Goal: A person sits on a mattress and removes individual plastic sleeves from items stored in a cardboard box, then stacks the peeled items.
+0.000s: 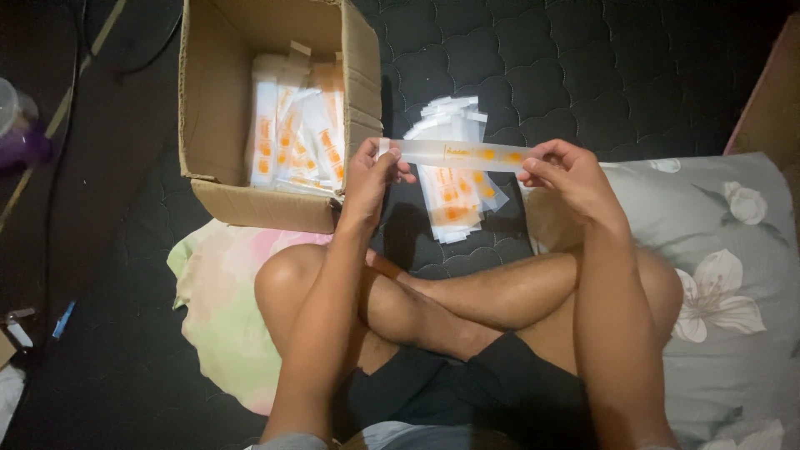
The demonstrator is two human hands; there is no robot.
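We see 1 box (pixel 218 125), 1 pile (pixel 454 187). We hold 1 sleeve (pixel 457 154) level: left hand (pixel 371 179), right hand (pixel 567 175) pinch its ends.

**A:** What's escaping you on the feed?

**B:** I'm seeing the left hand (pixel 371 179) covering one end of the long clear packet (pixel 457 154), and the right hand (pixel 567 179) is hiding the other end, so I'm not making out either tip. The orange print on it is blurring; I can't tell what it shows.

**A:** And the cardboard box (pixel 218 117)?

**B:** Its top is getting cut off by the frame's upper edge, and its near wall is masking the lower ends of the packets inside (pixel 296 133). I can't count them.

**A:** The loose pile (pixel 454 187)?

**B:** The held packet is crossing over it. A purple container (pixel 17 125) is running off the left edge, too dim to identify.
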